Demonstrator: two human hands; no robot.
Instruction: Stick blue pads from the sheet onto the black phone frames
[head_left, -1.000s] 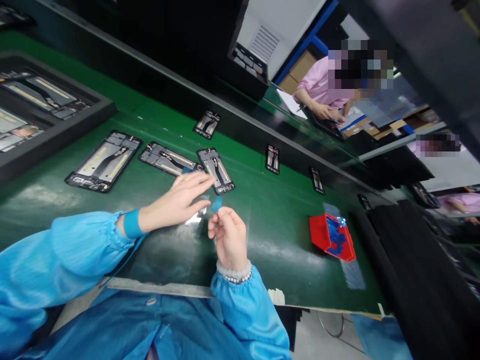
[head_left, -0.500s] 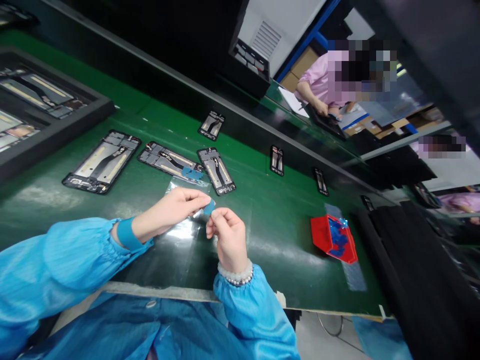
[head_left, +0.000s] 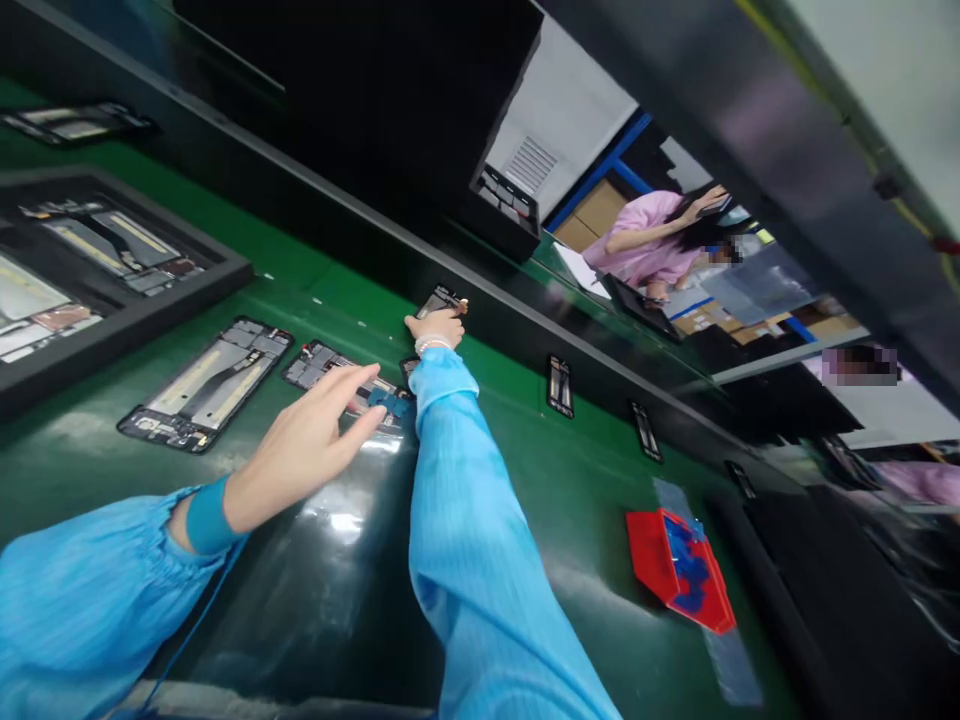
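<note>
My right hand (head_left: 436, 329) reaches to the back of the bench, thumb and fingers closed around the sides of an opened phone body (head_left: 442, 297). Its lower part is hidden by the hand. My left hand (head_left: 307, 440) is open, thumb apart from the fingers, with nothing seen in it. It hovers by another opened phone (head_left: 322, 365), whose near end carries blue film pieces (head_left: 390, 404). Part of that phone is behind the fingers. Between it and my right sleeve, one more phone (head_left: 409, 368) shows only in part.
A larger phone body (head_left: 206, 385) lies left, beside a black tray (head_left: 127, 320) holding phones. Further phones (head_left: 560, 385) (head_left: 646, 432) line the back. At right, a red bin (head_left: 651, 560) of blue pieces sits on a clear strip (head_left: 731, 665). A person in pink (head_left: 652, 225) works beyond.
My hands have parted; the small blue piece between them is out of sight. My right hand has stretched forward to the far phone, while my left hand has opened. The view has shifted upward.
</note>
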